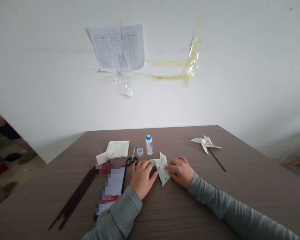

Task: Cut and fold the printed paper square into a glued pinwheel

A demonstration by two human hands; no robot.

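Observation:
A white paper pinwheel (162, 168) with pale green print lies on the brown table between my two hands, without a stick. My left hand (143, 178) holds its left side down, with the fingers on a blade and the thumb near the middle. On the other side, the bent fingers of my right hand (182, 171) grip the right part, covering that blade. Just beyond my hands stand a small white glue bottle (149, 146) with a blue cap and a little clear round cup (140, 152). Black-handled scissors (132, 160) lie beyond my left hand, blades pointing away.
A finished pinwheel on a dark stick (210, 145) lies at the right. To the left are folded white paper sheets (117, 149), a white block-like piece (103, 158), a phone (113, 186) and several dark sticks (76, 196). A wall (165, 110) rises behind the table (202, 210).

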